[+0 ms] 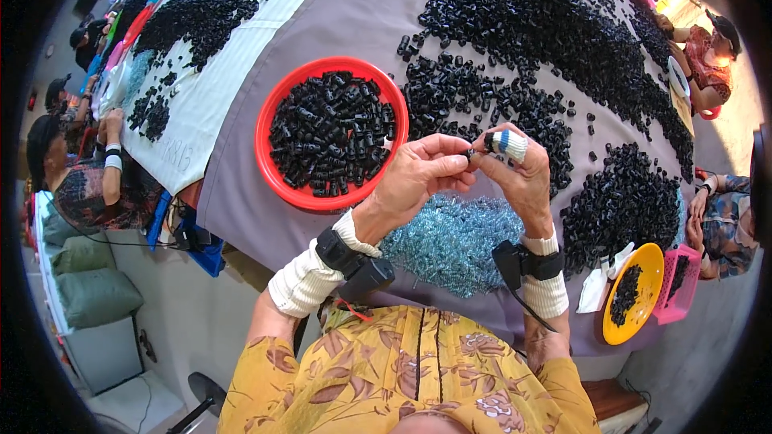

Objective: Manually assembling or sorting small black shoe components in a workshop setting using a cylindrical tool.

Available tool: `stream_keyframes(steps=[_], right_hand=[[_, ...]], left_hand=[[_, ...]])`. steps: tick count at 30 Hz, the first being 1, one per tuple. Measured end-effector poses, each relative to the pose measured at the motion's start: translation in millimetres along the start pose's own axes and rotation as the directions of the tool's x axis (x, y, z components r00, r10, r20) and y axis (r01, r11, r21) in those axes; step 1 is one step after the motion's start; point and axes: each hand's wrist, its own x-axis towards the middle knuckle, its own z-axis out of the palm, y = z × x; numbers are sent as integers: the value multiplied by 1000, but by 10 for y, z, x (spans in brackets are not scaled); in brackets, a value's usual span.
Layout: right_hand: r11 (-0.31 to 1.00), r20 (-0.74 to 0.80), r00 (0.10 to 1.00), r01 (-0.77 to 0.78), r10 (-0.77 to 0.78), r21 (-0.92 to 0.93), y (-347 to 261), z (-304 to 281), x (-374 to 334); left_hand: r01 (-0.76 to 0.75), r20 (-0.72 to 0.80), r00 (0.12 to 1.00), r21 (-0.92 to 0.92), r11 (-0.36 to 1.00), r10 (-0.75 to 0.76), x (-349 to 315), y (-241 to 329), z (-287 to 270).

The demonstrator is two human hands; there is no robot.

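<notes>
My left hand [424,167] and my right hand [519,181] meet above the table, fingertips pinched together on a small black plastic piece [470,153]. Much of the piece is hidden by my fingers. A white and blue wrap covers one finger of my right hand. Just below my hands lies a heap of small clear bluish pieces [458,245]. To the left of them stands a red basin [262,135], filled with small black cylindrical parts [330,133]. Beyond my fingers, many loose black parts [523,40] spread over the grey cloth.
A yellow bowl [654,289] with some black bits and a pink basket [675,309] stand at the right edge, beside a white paper [593,291]. Another black heap [623,201] lies near them. Co-workers sit at both sides; a white-covered table [233,56] adjoins at left.
</notes>
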Motion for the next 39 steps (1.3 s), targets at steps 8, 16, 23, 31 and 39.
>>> stream_keyframes(steps=[8, 16, 23, 31, 39], right_hand=[[826, 151, 921, 388, -358, -408, -83, -73, 36], [829, 4, 988, 129, -152, -543, 12, -442, 77], [582, 227, 973, 201, -29, -788, 449, -506, -62], [611, 409, 907, 380, -100, -694, 638, -123, 30], [530, 431, 891, 436, -143, -727, 701, 5, 76]], left_hand=[[-36, -2, 999, 77, 996, 36, -13, -4, -11], [-44, -88, 995, 94, 995, 52, -12, 118, -33], [-48, -131, 990, 89, 995, 60, -23, 109, -185], [-41, -145, 988, 90, 995, 54, -27, 99, -225], [-35, -136, 990, 77, 996, 45, -7, 80, -221]])
